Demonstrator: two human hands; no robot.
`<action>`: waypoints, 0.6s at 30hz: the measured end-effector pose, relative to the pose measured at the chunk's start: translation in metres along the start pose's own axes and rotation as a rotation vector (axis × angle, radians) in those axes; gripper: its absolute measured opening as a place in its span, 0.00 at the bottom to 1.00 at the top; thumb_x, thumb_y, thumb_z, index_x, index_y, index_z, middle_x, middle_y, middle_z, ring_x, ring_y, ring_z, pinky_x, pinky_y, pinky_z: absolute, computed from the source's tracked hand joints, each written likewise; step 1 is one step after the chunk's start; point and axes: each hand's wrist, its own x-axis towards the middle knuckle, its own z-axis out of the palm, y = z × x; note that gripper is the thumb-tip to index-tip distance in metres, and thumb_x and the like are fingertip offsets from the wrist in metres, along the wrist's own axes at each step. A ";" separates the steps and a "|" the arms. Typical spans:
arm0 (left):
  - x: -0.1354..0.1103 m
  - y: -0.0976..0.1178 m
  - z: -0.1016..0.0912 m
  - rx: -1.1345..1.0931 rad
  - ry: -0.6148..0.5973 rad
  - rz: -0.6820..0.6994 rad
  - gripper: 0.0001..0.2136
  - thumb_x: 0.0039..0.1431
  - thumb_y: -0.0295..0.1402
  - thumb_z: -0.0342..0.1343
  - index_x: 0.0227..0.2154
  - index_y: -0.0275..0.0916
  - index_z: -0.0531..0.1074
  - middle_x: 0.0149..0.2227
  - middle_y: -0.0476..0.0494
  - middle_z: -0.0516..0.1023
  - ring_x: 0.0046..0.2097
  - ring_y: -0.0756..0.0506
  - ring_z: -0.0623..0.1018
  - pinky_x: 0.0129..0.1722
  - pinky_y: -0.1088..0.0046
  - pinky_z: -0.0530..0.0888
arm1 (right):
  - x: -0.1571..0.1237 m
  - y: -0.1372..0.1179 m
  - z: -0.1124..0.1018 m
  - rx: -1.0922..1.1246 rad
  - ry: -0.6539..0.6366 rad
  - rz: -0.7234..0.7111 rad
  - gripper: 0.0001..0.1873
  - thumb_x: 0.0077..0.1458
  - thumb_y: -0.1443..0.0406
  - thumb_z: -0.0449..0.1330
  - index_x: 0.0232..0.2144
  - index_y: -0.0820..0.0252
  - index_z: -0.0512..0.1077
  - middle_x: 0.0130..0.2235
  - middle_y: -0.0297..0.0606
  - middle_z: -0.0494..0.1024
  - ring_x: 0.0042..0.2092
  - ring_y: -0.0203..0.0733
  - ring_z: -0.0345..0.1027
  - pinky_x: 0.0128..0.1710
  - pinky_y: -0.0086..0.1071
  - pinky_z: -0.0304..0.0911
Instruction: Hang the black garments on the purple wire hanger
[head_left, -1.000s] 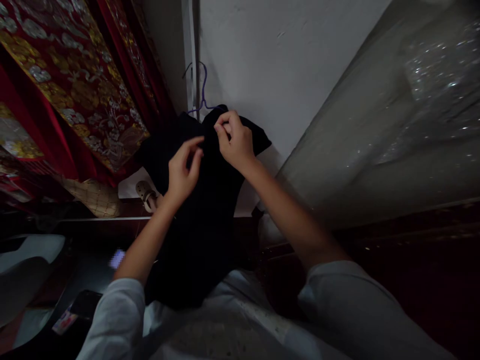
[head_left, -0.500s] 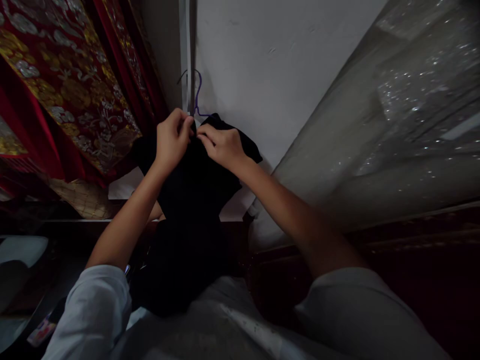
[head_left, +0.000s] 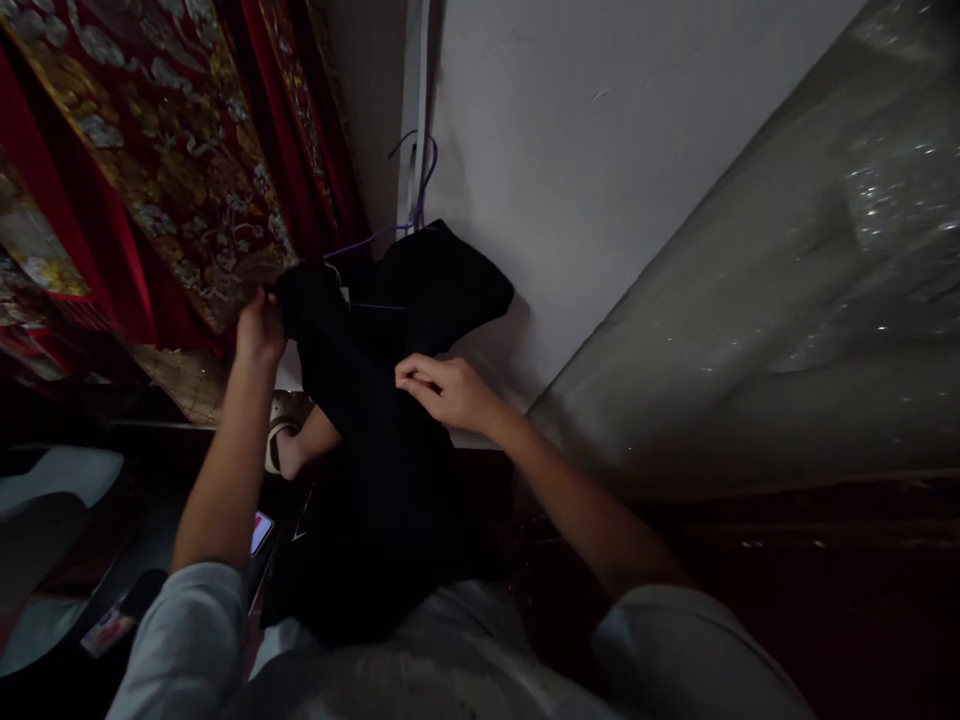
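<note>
A black shirt (head_left: 349, 370) hangs on a thin purple hanger (head_left: 427, 180), whose hook sits at a pale upright strip on the wall. My left hand (head_left: 260, 325) is closed on the shirt's left shoulder edge and pulls it outward. In front of the shirt's middle, my right hand (head_left: 454, 392) has its fingers pinched together, seemingly on the fabric; dark cloth makes the grip hard to see. At the open neck a small pale tag (head_left: 345, 294) shows, with part of the hanger bar beneath.
Red curtains (head_left: 180, 200) with gold and silver patterns hang at the left. A clear-plastic-wrapped bulky item (head_left: 750, 300) leans along the right. Below are my foot in a clog (head_left: 279, 435), a lit phone (head_left: 261, 532) and a pale chair-like shape (head_left: 67, 475).
My hands, together at the collar before, have parted. The left moved outward to the shoulder edge, the right down the front. The neck opening and hanger bar now show.
</note>
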 end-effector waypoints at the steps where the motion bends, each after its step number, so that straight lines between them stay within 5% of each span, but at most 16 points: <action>1: -0.022 -0.005 0.010 -0.069 0.076 -0.085 0.29 0.67 0.64 0.44 0.33 0.42 0.72 0.25 0.48 0.74 0.36 0.48 0.76 0.43 0.63 0.72 | -0.003 -0.004 0.001 0.069 0.013 0.030 0.08 0.67 0.61 0.56 0.38 0.56 0.73 0.23 0.27 0.70 0.24 0.31 0.61 0.29 0.28 0.56; 5: -0.104 -0.021 0.058 -0.108 0.011 -0.174 0.31 0.69 0.64 0.36 0.28 0.45 0.70 0.20 0.49 0.71 0.33 0.46 0.75 0.37 0.61 0.73 | -0.023 -0.016 0.007 0.446 0.125 0.217 0.10 0.68 0.56 0.57 0.38 0.55 0.70 0.24 0.28 0.68 0.24 0.33 0.62 0.27 0.29 0.58; 8: -0.141 -0.021 0.080 -0.131 -0.110 -0.263 0.30 0.69 0.64 0.40 0.29 0.44 0.70 0.20 0.49 0.72 0.30 0.45 0.75 0.34 0.61 0.75 | -0.045 -0.022 0.018 0.734 0.256 0.357 0.13 0.65 0.52 0.61 0.37 0.55 0.68 0.20 0.24 0.60 0.20 0.32 0.54 0.22 0.29 0.58; 12: -0.148 0.008 0.086 -0.129 -0.128 -0.313 0.22 0.69 0.56 0.50 0.33 0.43 0.71 0.27 0.47 0.77 0.30 0.46 0.77 0.33 0.65 0.76 | -0.072 -0.023 0.025 0.877 0.340 0.475 0.17 0.62 0.50 0.63 0.35 0.55 0.67 0.18 0.21 0.55 0.18 0.30 0.47 0.18 0.27 0.55; 18: -0.132 0.080 0.101 -0.172 -0.049 -0.281 0.18 0.67 0.52 0.55 0.33 0.41 0.71 0.27 0.48 0.72 0.29 0.48 0.74 0.28 0.70 0.72 | -0.076 0.003 0.000 0.477 0.238 0.549 0.16 0.60 0.51 0.65 0.35 0.58 0.75 0.21 0.30 0.71 0.22 0.34 0.65 0.23 0.28 0.59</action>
